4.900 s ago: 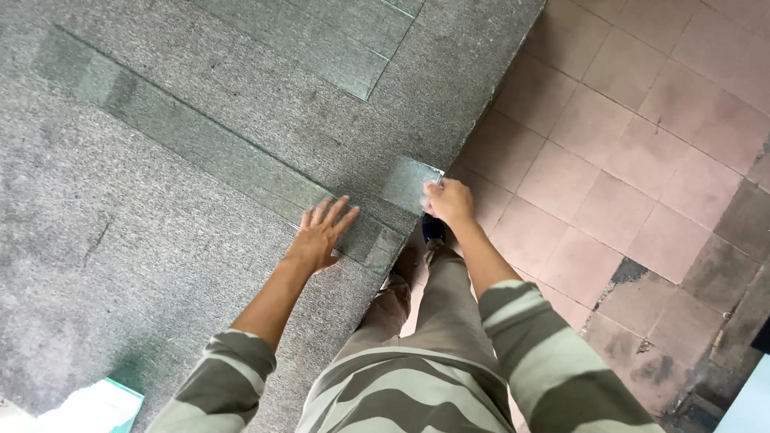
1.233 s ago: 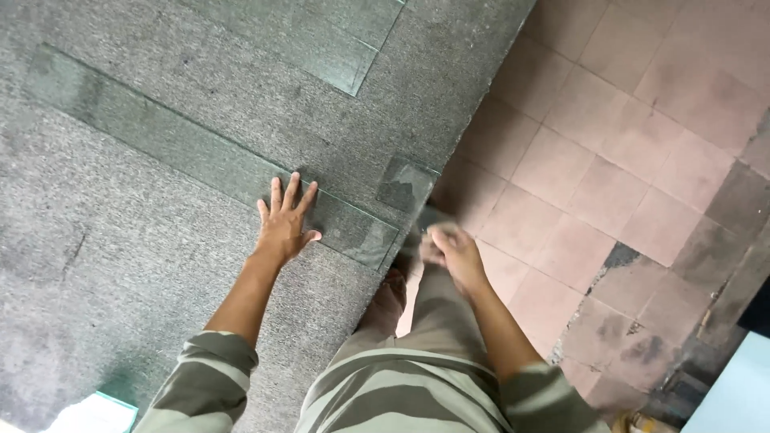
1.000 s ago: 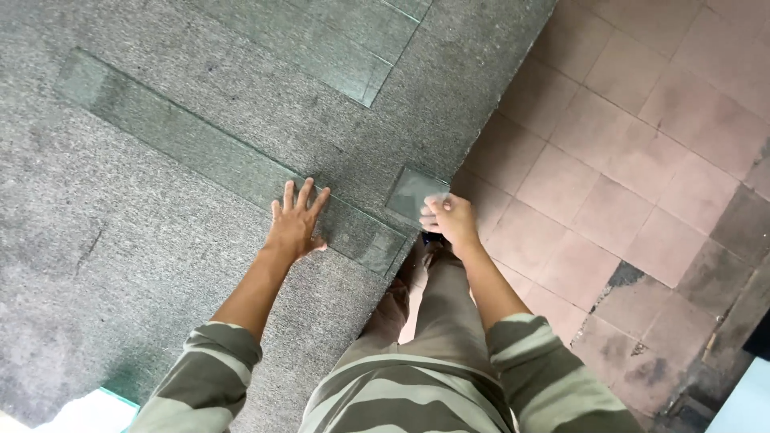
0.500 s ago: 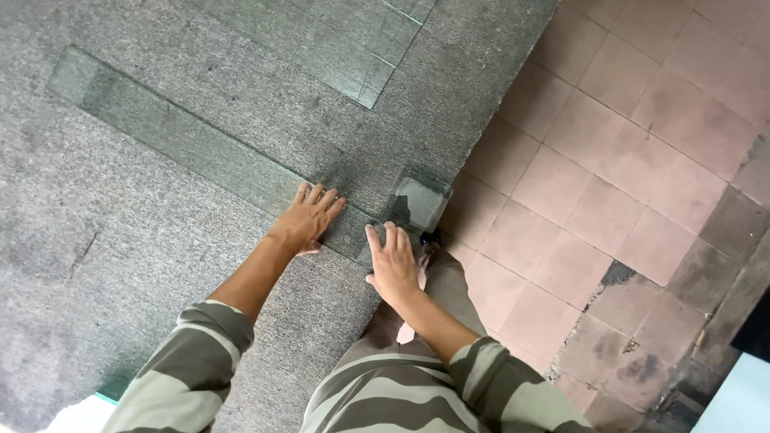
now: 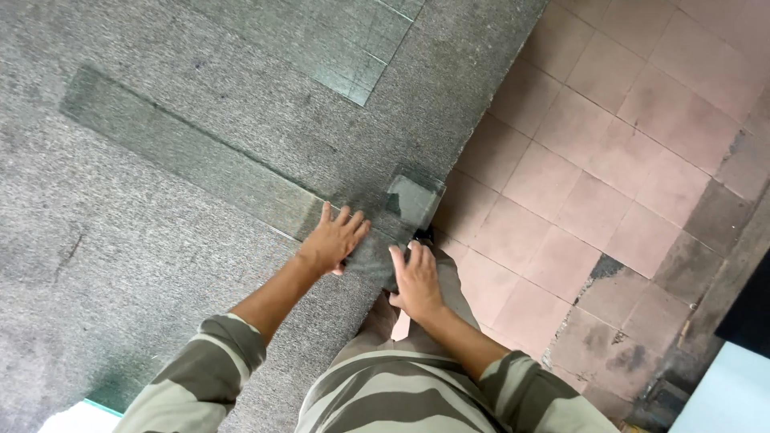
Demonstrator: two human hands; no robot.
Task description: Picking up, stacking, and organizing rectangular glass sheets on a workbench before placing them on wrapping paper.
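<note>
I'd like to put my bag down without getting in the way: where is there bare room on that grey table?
The grey carpeted table is bare left of the left hand, below the long glass strip. It is crowded at the edge, where both hands, the right hand included, press the strip's end. Another glass sheet fills the top.

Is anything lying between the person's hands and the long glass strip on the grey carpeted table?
Nothing visible does. The left hand lies flat on the near end of the long glass strip, and the right hand rests at that end too, beside the small glass offcut. No tool or scrap lies between them.
</note>
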